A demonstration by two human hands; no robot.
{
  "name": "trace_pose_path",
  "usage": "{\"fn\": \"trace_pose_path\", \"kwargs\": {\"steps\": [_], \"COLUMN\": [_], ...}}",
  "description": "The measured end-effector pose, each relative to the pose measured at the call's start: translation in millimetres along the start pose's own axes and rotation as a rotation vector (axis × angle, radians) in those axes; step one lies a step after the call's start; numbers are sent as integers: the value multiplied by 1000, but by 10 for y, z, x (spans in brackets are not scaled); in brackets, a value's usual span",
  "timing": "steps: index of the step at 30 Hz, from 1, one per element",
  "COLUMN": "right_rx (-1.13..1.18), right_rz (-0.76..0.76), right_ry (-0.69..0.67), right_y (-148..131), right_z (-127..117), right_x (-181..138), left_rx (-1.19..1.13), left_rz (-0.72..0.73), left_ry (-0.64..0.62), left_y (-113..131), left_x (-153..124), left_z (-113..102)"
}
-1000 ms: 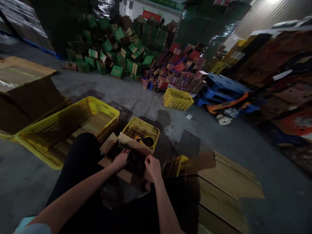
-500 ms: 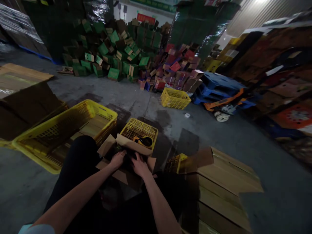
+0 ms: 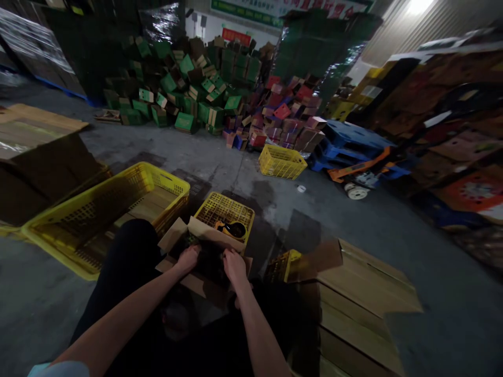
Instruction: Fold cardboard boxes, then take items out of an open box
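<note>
In front of my knees stands a small cardboard box (image 3: 212, 236) with its flaps folded out. My left hand (image 3: 189, 258) reaches into its left side, fingers curled in on dark contents too dim to name. On the right side of the opening is my right hand (image 3: 234, 265), its fingers pinched together over the same dark contents. What either hand grips is hidden. Just beyond the box, a black and orange tape dispenser (image 3: 234, 229) lies on an upturned yellow crate (image 3: 225, 208).
At left is a large yellow crate (image 3: 55, 222) with flat cardboard inside. Large cardboard boxes (image 3: 373, 272) stand at right. Farther off are a yellow basket (image 3: 282, 161), blue pallets (image 3: 356, 133), an orange pallet jack (image 3: 361, 166) and a heap of green cartons (image 3: 184, 121).
My right hand has shifted right inside the box, away from my left hand, and its fingers have drawn together. My left hand has barely moved.
</note>
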State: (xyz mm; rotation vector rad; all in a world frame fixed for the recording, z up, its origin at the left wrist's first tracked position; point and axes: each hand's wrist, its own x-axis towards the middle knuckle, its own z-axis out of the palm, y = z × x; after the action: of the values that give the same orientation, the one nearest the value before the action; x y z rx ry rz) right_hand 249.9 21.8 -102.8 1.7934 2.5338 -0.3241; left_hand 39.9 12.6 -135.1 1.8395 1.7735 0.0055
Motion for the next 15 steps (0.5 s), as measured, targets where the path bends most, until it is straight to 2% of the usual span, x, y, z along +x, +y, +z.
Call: {"fn": "trace_pose_path", "kwargs": {"steps": [4,10,15], "right_rx": [17,102,199], "right_rz": [-30,-260,-256], "right_ry": [18,-77,-48], "right_y": [-6,-206,-263], "right_z": [-17,91,99], "right_x": [-18,-78,-33], "left_rx": [-25,-115,-277], "left_rz": [-28,-37,36], "left_ry": [52,76,94], "left_y": [42,31,-25], "left_x": [14,98,159], "left_z": [5,42,8]}}
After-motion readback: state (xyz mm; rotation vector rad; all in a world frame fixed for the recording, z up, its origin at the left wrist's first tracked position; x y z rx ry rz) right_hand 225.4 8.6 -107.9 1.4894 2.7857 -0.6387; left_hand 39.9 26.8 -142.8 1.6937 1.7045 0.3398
